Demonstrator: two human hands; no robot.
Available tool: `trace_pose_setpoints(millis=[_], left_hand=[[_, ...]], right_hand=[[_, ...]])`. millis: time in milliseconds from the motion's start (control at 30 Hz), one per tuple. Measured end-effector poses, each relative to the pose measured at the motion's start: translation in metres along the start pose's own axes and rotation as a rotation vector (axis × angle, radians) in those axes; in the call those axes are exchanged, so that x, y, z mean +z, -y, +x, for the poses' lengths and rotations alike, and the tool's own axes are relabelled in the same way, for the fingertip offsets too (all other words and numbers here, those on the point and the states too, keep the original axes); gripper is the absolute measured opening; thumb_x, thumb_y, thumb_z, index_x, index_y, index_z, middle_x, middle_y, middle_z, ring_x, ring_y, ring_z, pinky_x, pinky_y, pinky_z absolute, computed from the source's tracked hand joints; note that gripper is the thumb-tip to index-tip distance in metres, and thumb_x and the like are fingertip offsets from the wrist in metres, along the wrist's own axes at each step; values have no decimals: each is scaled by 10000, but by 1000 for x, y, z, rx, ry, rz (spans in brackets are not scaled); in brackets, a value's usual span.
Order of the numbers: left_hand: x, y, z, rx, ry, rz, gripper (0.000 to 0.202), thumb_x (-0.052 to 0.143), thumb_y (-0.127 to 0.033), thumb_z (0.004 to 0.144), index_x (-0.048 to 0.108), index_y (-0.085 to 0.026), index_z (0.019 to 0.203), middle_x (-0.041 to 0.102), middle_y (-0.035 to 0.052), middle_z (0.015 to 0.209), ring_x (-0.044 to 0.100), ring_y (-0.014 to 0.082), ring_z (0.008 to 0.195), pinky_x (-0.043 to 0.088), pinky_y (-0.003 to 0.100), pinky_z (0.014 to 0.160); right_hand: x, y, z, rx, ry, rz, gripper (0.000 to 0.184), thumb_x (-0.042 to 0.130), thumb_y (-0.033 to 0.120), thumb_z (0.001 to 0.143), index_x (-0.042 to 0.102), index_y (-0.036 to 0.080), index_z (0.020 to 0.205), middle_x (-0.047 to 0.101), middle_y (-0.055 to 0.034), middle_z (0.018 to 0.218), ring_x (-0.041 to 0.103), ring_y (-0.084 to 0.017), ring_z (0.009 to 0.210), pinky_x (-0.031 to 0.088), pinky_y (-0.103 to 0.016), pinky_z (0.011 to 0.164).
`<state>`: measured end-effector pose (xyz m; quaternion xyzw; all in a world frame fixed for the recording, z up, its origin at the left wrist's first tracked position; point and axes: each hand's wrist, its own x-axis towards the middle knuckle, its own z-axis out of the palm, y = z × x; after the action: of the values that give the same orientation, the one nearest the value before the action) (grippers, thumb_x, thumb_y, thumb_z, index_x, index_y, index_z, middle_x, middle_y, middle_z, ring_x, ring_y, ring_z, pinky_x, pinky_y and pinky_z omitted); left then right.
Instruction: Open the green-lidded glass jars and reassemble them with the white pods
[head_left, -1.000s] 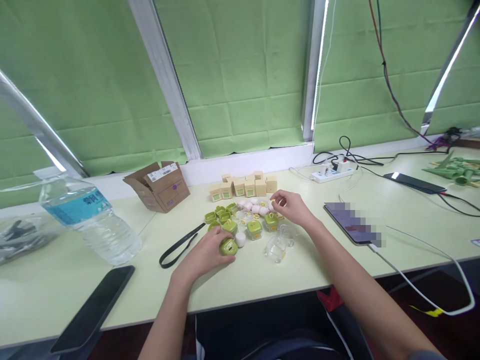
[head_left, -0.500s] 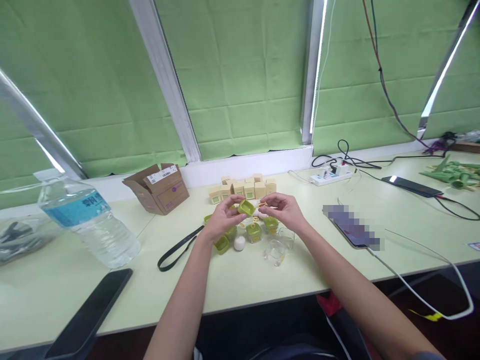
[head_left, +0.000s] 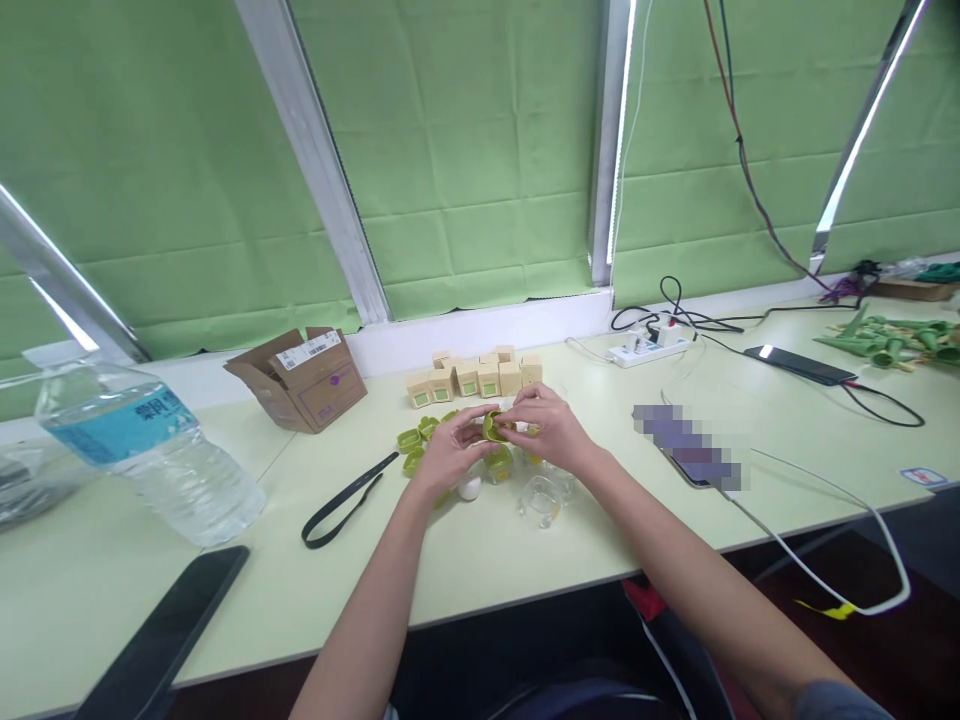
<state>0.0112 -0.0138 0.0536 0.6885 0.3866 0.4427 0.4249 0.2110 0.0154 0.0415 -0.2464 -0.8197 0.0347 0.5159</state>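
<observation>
My left hand [head_left: 448, 452] is closed around the edge of a small green plastic lid [head_left: 491, 428], tilted above the table. The fingers of my right hand [head_left: 551, 428] are pinched together against the inside of this lid; what they hold there is hidden. Just below the hands stand clear containers with green lids [head_left: 498, 464]. More green lids [head_left: 409, 440] lie to the left, partly behind my left hand. A small white round piece [head_left: 469, 488] rests near my left wrist. Clear empty containers [head_left: 541, 502] sit below my right hand.
Small beige boxes [head_left: 487, 378] stand in a group behind the hands. A cardboard box [head_left: 307, 385], a black strap [head_left: 341, 505], a water bottle [head_left: 157, 440] and a black phone [head_left: 169, 630] are on the left. To the right lie another phone [head_left: 694, 450] and a power strip [head_left: 651, 345].
My right hand has moved left to the green lid, its fingertips now inside it; a small yellow loop seen at them before is hidden. The lid has turned in my left hand. The view shifted slightly.
</observation>
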Motion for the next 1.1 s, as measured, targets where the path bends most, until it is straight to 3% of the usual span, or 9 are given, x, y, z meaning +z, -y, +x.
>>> trace_pose_setpoints(millis=[100,300,533,700,833,967,1100], left_hand=[[2,0,0,-14,24,-33,578,740,-207,727,606,-228,1289,625,100,1269,644,216,1040,523,417,956],[4,1,-1,-8,19,-84,571,721,-190,733,610,-229,1293,556,107,1362,647,186,1003,530,369,919],[4,0,-1,-72,37,-28,585,706,-197,749,579,-216,1320,678,91,1171,663,191,942,523,391,911],[4,4,-1,-80,17,-35,552,746,-209,722,623,-184,1260,680,100,1186,665,227,995,517,419,942],[3,5,-1,-48,-16,-6,539,754,-305,755,636,-183,1266,660,117,1232,652,254,1036,498,469,982],[4,4,0,39,-32,-50,468,649,-415,854,632,-224,1282,587,93,1336,592,243,1164,493,428,1011],[6,6,0,5,-41,-74,533,720,-401,800,625,-204,1286,688,98,1161,661,225,1026,508,414,972]], right_hand=[[1,-2,-1,20,85,-39,131,684,240,838,764,276,936,734,-39,797,614,-220,886,502,-373,823],[1,1,-1,69,86,-93,71,702,235,814,763,263,836,703,-37,802,634,-194,856,469,-340,813],[1,2,0,29,97,-117,97,697,186,813,744,242,749,708,-16,696,631,-206,857,430,-350,801],[6,0,-1,72,156,-67,166,696,169,803,730,232,653,684,-29,651,612,-206,831,459,-321,730],[8,-4,-3,166,77,101,102,699,228,825,769,266,762,711,-26,721,609,-199,816,497,-311,709],[8,-4,-3,260,-31,202,109,694,334,837,785,281,812,730,-39,781,637,-204,797,519,-341,741],[5,0,-2,314,5,268,182,680,418,834,785,271,811,738,-50,817,658,-203,775,526,-348,745]])
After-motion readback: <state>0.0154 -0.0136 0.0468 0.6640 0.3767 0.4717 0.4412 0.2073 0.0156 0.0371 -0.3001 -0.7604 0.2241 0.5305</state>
